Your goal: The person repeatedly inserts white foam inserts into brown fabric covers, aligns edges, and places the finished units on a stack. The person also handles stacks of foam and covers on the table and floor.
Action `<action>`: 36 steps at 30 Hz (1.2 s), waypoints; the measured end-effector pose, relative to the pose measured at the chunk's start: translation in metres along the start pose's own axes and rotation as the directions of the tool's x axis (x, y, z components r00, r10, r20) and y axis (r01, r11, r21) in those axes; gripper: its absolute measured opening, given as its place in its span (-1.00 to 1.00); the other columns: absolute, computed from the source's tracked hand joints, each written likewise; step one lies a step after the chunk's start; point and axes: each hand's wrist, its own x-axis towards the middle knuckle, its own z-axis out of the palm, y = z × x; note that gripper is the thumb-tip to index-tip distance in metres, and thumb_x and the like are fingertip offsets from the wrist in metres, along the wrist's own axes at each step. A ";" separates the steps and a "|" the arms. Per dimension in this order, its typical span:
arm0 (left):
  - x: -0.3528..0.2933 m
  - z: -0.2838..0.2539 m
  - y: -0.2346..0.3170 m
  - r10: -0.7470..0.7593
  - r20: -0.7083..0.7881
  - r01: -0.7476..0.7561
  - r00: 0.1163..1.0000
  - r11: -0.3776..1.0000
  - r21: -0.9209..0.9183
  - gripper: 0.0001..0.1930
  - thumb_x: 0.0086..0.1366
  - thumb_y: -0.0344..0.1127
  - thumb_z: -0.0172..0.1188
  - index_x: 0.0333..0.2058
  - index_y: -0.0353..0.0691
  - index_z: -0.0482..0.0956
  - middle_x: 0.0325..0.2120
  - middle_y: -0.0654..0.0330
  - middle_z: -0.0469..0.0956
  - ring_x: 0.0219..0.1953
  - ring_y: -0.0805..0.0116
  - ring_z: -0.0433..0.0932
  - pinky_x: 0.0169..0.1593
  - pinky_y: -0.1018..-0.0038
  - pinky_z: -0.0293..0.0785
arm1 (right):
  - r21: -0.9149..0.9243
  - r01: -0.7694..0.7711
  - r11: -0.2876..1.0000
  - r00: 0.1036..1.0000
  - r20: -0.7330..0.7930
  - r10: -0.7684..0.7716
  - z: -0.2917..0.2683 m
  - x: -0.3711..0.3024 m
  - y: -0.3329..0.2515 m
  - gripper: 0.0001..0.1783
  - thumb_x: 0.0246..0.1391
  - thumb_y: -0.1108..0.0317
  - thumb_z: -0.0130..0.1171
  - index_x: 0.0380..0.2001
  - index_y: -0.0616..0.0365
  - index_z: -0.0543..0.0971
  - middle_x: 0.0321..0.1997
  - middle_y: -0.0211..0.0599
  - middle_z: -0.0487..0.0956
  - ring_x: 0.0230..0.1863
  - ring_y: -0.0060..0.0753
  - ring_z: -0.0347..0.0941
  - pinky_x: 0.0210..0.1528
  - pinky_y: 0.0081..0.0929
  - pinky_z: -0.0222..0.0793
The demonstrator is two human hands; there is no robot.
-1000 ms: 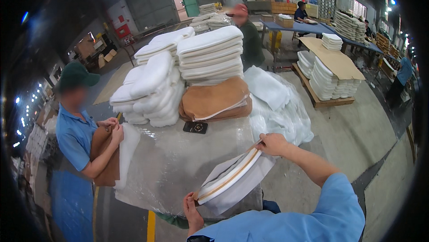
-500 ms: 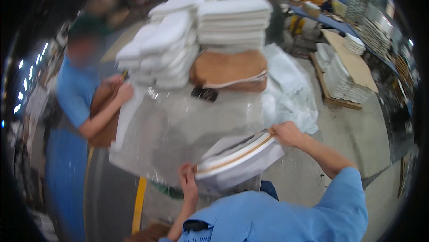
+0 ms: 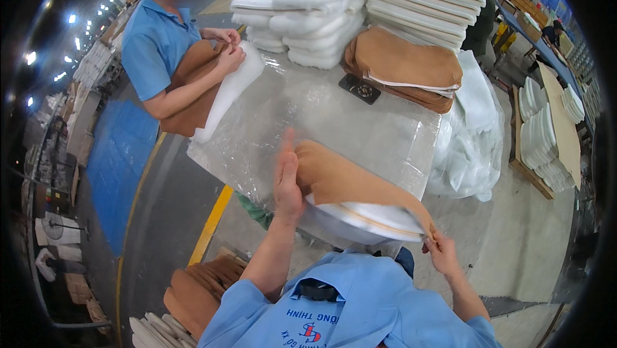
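A brown cushion cover (image 3: 360,181) lies brown face up over a curved white pad (image 3: 366,219) at the near edge of the plastic-covered table. My right hand (image 3: 442,251) pinches the cover's near right corner. At the cover's left end, my left hand (image 3: 287,184) is raised with fingers stretched out and blurred, its palm side against or very near the brown edge. Farther back lies a stack of brown covers (image 3: 405,62) with white edges, a dark phone-like object (image 3: 360,89) beside it.
Tall stacks of white pads (image 3: 424,1) stand at the table's far side. At left, a co-worker (image 3: 160,59) handles a brown cover and white pad. Clear plastic bags (image 3: 469,136) hang on the right. More brown covers (image 3: 199,290) sit low at my left.
The piece has turned from edge-up to brown face up. My left hand has gone from gripping its left end to stretched fingers beside it. My right hand came lower. The view has shifted.
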 end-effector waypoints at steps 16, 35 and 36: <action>-0.028 -0.015 0.047 -0.352 0.265 0.421 0.898 0.861 -0.285 -0.35 0.63 0.05 -0.30 0.49 -0.25 0.13 0.42 0.14 0.30 0.40 0.24 0.31 0.46 0.28 0.15 | 0.657 -0.455 0.601 0.884 0.250 0.395 0.068 0.085 0.003 -0.32 0.50 -0.23 -0.25 0.29 0.12 0.41 0.14 -0.08 0.59 0.17 -0.21 0.56 0.07 -0.18 0.56; -0.011 0.099 0.070 -0.089 0.664 0.106 0.743 0.994 0.015 -0.33 0.50 -0.46 0.07 0.50 -0.34 0.05 0.48 0.06 0.15 0.52 0.28 0.11 0.50 0.36 0.02 | 0.837 -0.253 0.485 0.953 0.128 0.276 0.074 0.004 0.022 -0.26 0.53 -0.19 -0.31 0.51 0.10 0.17 0.39 -0.16 0.44 0.38 -0.22 0.40 0.35 -0.19 0.39; -0.013 0.105 0.074 -0.027 0.706 0.052 0.708 0.999 -0.014 -0.29 0.49 -0.42 0.09 0.51 -0.35 0.00 0.49 0.06 0.15 0.51 0.29 0.12 0.50 0.35 0.04 | 0.836 -0.112 0.537 0.973 -0.017 0.230 0.074 0.012 0.024 -0.27 0.53 -0.21 -0.34 0.49 0.07 0.20 0.40 -0.19 0.44 0.38 -0.24 0.39 0.33 -0.20 0.41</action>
